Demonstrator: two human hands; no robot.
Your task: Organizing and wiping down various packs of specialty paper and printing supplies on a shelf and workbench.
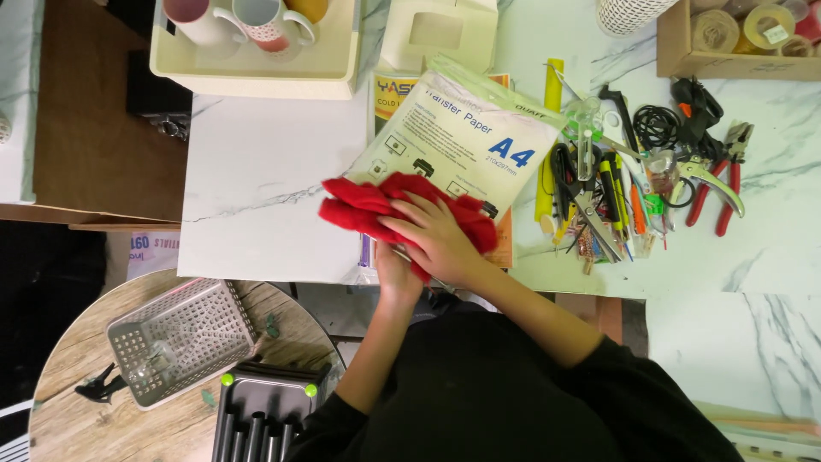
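Observation:
A crumpled red cloth [376, 204] lies on a clear packet of white paper [462, 128] at the near edge of the white marble table [265, 180]. My right hand [436, 235] presses flat on the cloth, fingers spread over it. Mostly hidden under the right hand and the cloth, my left hand [395, 275] reaches up from below at the packet's near edge. Whether it grips the packet cannot be made out.
A cream tray [256, 73] with mugs stands at the back left. To the right lie a heap of pens, scissors and red-handled pliers [714, 184]. A box of tape rolls [740, 38] sits back right. A grey mesh basket [180, 338] rests on a round wooden table lower left.

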